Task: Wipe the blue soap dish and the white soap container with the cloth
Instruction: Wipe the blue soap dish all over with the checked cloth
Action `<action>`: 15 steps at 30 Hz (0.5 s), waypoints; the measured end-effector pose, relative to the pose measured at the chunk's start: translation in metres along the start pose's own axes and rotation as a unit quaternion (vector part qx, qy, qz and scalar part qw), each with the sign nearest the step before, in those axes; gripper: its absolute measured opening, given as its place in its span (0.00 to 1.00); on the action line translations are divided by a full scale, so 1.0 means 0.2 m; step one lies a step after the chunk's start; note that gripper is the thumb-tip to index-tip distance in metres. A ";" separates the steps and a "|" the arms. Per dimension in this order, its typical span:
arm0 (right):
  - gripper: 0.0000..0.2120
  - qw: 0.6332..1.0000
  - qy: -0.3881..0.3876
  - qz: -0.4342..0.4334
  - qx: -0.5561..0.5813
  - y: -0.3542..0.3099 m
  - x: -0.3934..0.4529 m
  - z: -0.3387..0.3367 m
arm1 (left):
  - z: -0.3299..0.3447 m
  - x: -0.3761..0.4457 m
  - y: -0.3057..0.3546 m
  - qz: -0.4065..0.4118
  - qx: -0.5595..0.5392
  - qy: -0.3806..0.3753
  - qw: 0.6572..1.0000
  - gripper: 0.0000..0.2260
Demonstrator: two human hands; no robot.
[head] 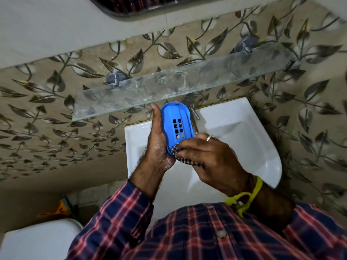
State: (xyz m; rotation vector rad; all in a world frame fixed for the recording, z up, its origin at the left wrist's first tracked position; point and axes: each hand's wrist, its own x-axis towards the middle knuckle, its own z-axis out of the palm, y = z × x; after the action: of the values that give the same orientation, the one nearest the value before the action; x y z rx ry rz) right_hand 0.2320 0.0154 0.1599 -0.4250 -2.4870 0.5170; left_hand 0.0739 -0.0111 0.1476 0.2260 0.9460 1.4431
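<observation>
Wiping is under way on the blue soap dish; how much of it is already clean cannot be judged. The white soap container is nowhere in view, so by my reading that half of the task is left to do.

Left hand: cups the dish from its left side and underneath, thumb along the left rim, fingers curled behind it. The palm looks wet or soapy.

Right hand: pinches a bunched checked cloth and presses it against the dish's near end. A ring shows on one finger, a yellow band on the wrist.

Dish position: held in the air above the white sink, just in front of the tap and below the glass shelf.

Orientation: long axis runs away from the person, far end towards the wall, near end at the cloth. The hollow slotted face is turned up and towards the camera, tilted slightly right. Square drain holes sit in the lower middle.
</observation>
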 end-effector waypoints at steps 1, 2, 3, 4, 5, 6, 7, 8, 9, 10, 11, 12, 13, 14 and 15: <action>0.13 1.000 -0.008 -0.011 -0.010 0.01 -0.01 -0.01 | -0.01 0.00 0.01 0.004 0.005 0.000 1.000 0.39; 0.13 1.000 -0.010 -0.014 -0.024 0.02 -0.02 -0.03 | -0.01 0.00 0.01 0.009 0.007 0.001 1.000 0.39; 0.12 0.999 -0.008 -0.009 -0.037 0.04 -0.01 -0.04 | -0.01 -0.01 0.00 0.011 0.005 0.005 1.000 0.38; 0.12 0.999 0.003 0.003 -0.044 0.06 0.01 -0.05 | -0.01 -0.01 -0.01 0.009 0.001 0.009 1.000 0.37; 0.12 0.999 0.019 0.016 -0.045 0.07 0.03 -0.05 | -0.01 0.00 -0.01 0.004 -0.004 0.013 1.000 0.37; 0.12 0.998 0.030 0.021 -0.044 0.07 0.05 -0.04 | -0.01 0.00 -0.01 -0.001 -0.008 0.013 1.000 0.36; 0.12 0.998 0.033 0.017 -0.043 0.05 0.06 -0.03 | -0.01 0.00 0.00 -0.003 -0.010 0.012 1.000 0.36; 0.11 0.999 0.026 0.006 -0.043 0.04 0.05 -0.01 | -0.02 0.00 0.01 0.000 -0.009 0.011 1.000 0.36; 0.11 0.999 0.015 -0.007 -0.042 0.03 0.02 0.00 | -0.03 0.00 0.02 0.005 -0.005 0.014 1.000 0.36; 0.11 0.999 0.005 -0.013 -0.043 0.02 0.00 0.00 | -0.03 0.01 0.03 0.010 0.004 0.020 1.000 0.36; 0.11 0.999 0.002 -0.008 -0.047 0.02 -0.01 -0.01 | -0.03 0.00 0.03 0.012 0.011 0.027 1.000 0.36; 0.12 0.999 0.008 0.007 -0.053 0.03 0.00 -0.02 | -0.02 0.00 0.02 0.011 0.015 0.033 0.999 0.36; 0.12 0.998 0.026 0.032 -0.056 0.05 0.02 -0.02 | -0.02 0.00 0.01 0.009 0.013 0.035 0.999 0.35; 0.12 0.996 0.049 0.059 -0.055 0.06 0.05 -0.02 | -0.01 0.01 -0.01 0.004 0.005 0.034 0.999 0.34; 0.13 0.993 0.068 0.077 -0.053 0.06 0.08 -0.02 | 0.00 0.01 -0.02 -0.001 -0.008 0.029 1.000 0.34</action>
State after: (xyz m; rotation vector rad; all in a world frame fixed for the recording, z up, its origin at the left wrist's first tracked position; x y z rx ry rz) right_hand 0.2230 0.0336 0.1647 -0.6754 -2.3678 0.4037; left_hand 0.0764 -0.0105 0.1446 0.1718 0.9801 1.4619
